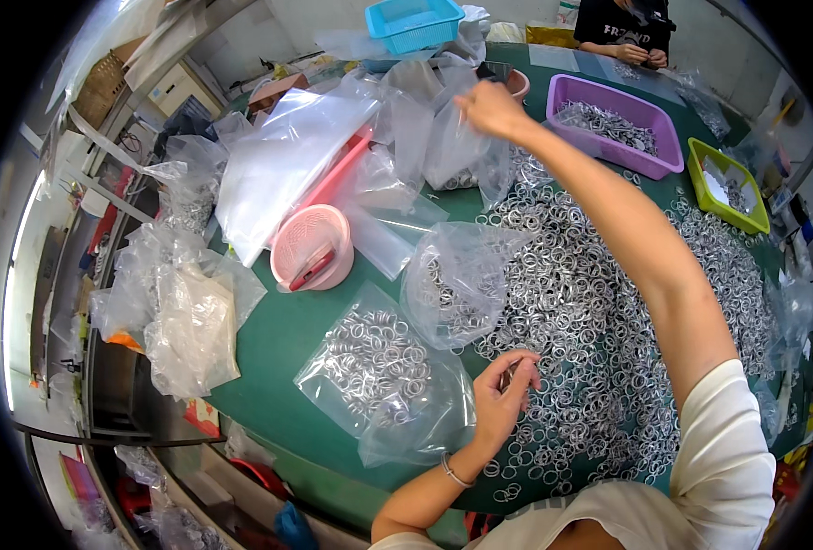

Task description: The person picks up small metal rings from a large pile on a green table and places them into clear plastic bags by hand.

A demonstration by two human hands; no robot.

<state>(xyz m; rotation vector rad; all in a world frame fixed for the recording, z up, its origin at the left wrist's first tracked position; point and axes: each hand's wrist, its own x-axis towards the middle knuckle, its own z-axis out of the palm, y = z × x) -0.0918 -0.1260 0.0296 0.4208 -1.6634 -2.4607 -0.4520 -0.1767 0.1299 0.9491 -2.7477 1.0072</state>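
Note:
A broad heap of silvery metal rings [562, 284] is spread over the green table [278, 344]. At the heap's near left side is my left hand [503, 399], its fingers curled inward; what they hold is mostly hidden. My right arm reaches across the heap to the far side. There my right hand [496, 110], fingers bent together, is over an upright clear plastic bag [457, 151] with rings at its bottom; I cannot make out what is in its fingers. A flat clear bag of rings [374, 367] lies left of my left hand, and a rounder bag of rings [457, 284] just beyond it.
Left of the bags stands a pink basket [313, 240] with a red-handled tool; clear plastic sheets [287, 165] are stacked behind it. A purple bin [613, 124] of metal parts and a green tray [727, 188] stand at the far right. Another person [626, 37] sits across the table.

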